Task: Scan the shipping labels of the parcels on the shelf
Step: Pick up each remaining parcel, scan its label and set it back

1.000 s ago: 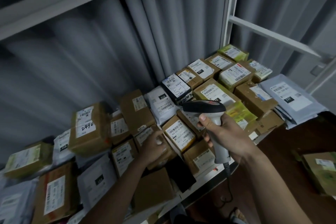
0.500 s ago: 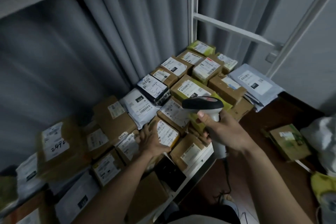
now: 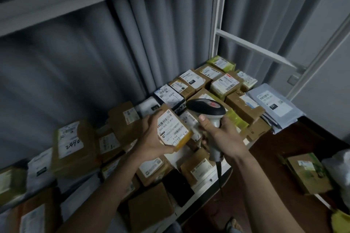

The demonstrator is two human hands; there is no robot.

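held parcel label (image 3: 172, 130): "502 602 12 812" | grey mailer tag (image 3: 273, 106): "231" | box label (image 3: 70, 142): handwritten "2490"

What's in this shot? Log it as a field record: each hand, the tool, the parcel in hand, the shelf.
left hand: grips a small parcel, lifted off the pile
parcel: small parcel, cardboard, white label facing up
right hand: grips the scanner handle
tool: scanner, head just right of the parcel, cable hanging down
shelf: crowded with labelled boxes and mailers
scan: cannot tell if done
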